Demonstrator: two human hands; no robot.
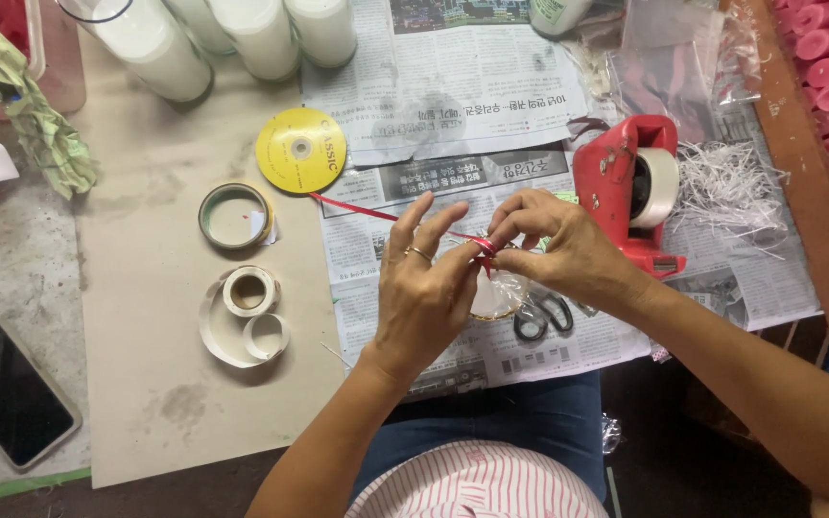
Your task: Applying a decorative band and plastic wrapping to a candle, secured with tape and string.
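On the surface [155, 384] lie one yellow ribbon spool [301, 151], one red tape dispenser [627, 189], one pair of scissors [542, 316], one dark phone [10, 393], three tape rolls at left [242, 288] and four white candles [242, 38] along the far edge. One red ribbon [362, 210] runs from the spool to the middle, over the newspaper [453, 125]. The left hand [424, 297], fingers spread, and the right hand [554, 245] both pinch the ribbon above a small clear-wrapped round bundle [501, 297].

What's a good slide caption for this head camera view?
Both hands tie red ribbon around a clear-wrapped item beside a red tape dispenser.
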